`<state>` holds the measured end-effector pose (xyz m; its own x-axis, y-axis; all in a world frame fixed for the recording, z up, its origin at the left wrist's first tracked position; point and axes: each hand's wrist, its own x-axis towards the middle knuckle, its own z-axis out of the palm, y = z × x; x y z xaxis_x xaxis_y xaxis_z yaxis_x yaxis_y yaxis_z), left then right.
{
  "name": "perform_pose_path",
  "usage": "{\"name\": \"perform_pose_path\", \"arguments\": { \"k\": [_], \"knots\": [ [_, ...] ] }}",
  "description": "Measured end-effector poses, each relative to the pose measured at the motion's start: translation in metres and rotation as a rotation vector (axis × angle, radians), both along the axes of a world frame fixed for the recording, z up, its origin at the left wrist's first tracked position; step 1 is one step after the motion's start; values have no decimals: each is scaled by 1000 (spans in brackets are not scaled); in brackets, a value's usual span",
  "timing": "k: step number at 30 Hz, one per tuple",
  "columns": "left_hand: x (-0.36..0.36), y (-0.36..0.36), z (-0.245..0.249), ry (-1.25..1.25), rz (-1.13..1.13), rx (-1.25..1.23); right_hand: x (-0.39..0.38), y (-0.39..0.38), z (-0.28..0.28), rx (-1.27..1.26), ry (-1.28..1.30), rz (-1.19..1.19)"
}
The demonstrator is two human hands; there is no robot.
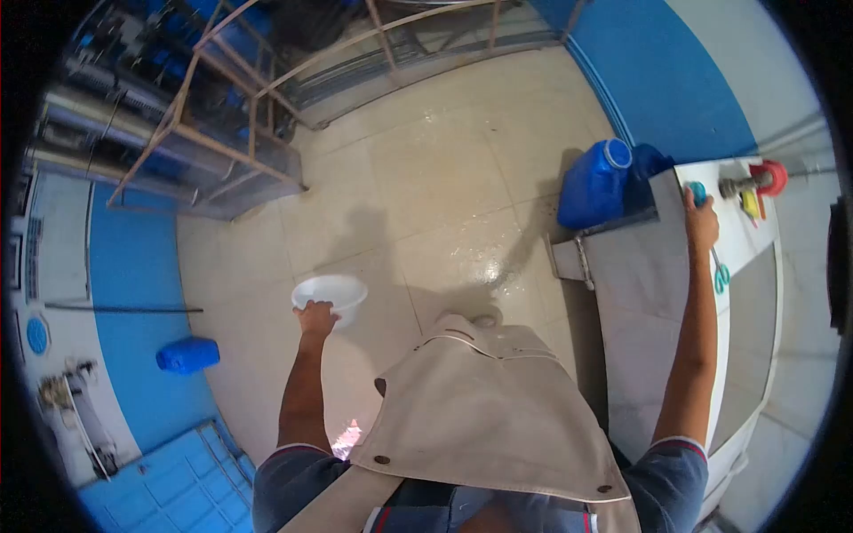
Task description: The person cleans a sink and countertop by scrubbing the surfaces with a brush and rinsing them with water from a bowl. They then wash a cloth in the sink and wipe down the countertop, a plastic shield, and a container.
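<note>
My left hand (317, 317) is closed on the near rim of a white plastic bowl (349, 311), held over the tiled floor. Out to the right, my right hand (702, 224) reaches over a white counter top, its fingers closed on a small teal round object (697, 192) whose kind I cannot make out. Just below that hand lie scissors (721, 279) with teal handles. Beyond it on the counter are a red-ended metal fitting (746, 184) and a small yellow item (751, 205).
A large blue jerrycan (591, 191) stands on the floor beside the counter (644, 311). Wet patches shine on the tiles (489, 266). Metal frames (240, 164) enclose machinery at the upper left. A smaller blue container (187, 355) is by the left wall.
</note>
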<state>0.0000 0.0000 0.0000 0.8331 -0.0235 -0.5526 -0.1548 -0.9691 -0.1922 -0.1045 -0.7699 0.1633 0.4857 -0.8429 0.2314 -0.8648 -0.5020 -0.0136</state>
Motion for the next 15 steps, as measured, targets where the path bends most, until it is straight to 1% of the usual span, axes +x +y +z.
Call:
{"name": "perform_pose_path", "arguments": {
  "k": [2, 3, 5, 7, 9, 10, 11, 12, 13, 14, 15],
  "knots": [
    [-10, 4, 1, 150, -12, 91, 6, -21, -6, -29, -24, 6],
    [-47, 39, -5, 233, 12, 89, -16, 1, 3, -40, 62, 8],
    [-15, 49, -13, 343, -111, 225, -4, 9, -2, -49, 53, 14],
    [19, 46, -22, 293, -149, 241, 1, 1, -11, -62, 50, 32],
    [43, 36, -10, 273, -125, 178, 0, 5, -11, -72, 68, 27],
    [55, 29, -2, 305, -81, 233, 0, 4, -10, -68, 70, 25],
    [60, 24, 5, 339, -37, 289, -1, 4, -8, -64, 73, 23],
    [59, 24, 12, 342, -35, 288, -1, 5, -7, -46, 59, 10],
    [57, 27, 16, 368, 2, 369, 0, 4, -9, -45, 62, 10],
    [48, 30, 21, 397, 38, 452, -2, 3, -10, -29, 56, 36],
    [36, 33, 24, 401, 35, 452, -5, 0, -10, -16, 49, 61]
  ]
}}
